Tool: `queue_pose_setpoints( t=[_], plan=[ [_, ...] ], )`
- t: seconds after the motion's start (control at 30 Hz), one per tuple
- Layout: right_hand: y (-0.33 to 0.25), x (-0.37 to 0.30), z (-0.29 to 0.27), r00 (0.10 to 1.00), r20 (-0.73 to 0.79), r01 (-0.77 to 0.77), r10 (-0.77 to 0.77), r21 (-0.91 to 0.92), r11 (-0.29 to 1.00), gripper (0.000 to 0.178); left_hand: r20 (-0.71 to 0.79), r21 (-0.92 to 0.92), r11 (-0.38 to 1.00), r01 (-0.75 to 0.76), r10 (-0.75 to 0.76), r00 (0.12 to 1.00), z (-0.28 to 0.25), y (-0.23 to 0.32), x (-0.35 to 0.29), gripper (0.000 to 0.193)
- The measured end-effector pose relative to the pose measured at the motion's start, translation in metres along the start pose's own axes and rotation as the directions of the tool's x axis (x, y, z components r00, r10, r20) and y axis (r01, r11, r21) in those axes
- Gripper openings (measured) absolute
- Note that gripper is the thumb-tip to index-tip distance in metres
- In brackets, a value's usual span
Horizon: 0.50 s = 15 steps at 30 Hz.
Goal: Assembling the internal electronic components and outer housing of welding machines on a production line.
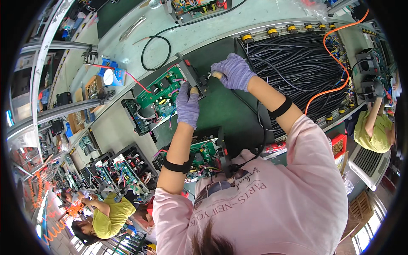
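My left hand (188, 104), in a purple knitted glove, is closed at the near edge of an open circuit board assembly (163, 95). Its thumb and fingers rest where the green board meets an upright black end panel (192, 74). To the right of that panel, my right hand (236, 73), gloved the same way, is closed with the fingertips toward the panel. A black cable (244, 100) runs out from under this hand, and small light ends show at its fingertips. The exact grip on the cable is partly hidden by the glove.
A large bundle of black cables (289, 63) fills a tray on the right, crossed by an orange hose (346, 70). Another board assembly (204, 155) sits close to my body. Further units (127, 168) line the left. Co-workers in yellow (112, 216) are at both sides.
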State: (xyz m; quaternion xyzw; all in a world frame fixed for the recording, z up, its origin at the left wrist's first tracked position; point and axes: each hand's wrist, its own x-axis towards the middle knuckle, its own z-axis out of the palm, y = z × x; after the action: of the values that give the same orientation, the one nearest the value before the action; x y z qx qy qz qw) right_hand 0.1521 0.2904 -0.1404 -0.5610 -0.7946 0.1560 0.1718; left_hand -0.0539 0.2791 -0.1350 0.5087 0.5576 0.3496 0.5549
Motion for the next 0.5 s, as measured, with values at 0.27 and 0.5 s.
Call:
queue_pose_setpoints(
  t=[0.27,0.5],
  plan=[
    [-0.021,0.000,-0.007,0.988,0.118,0.101,-0.103,0.029,0.994,0.036,-0.017,-0.039,0.997,0.073,-0.074,0.997,-0.004,0.004,0.002,0.033],
    [-0.038,0.027,-0.008,0.995,0.022,0.093,-0.095,0.057,0.994,0.065,-0.204,0.060,0.981,0.183,-0.167,0.965,0.004,0.021,-0.003,0.021]
  ],
)
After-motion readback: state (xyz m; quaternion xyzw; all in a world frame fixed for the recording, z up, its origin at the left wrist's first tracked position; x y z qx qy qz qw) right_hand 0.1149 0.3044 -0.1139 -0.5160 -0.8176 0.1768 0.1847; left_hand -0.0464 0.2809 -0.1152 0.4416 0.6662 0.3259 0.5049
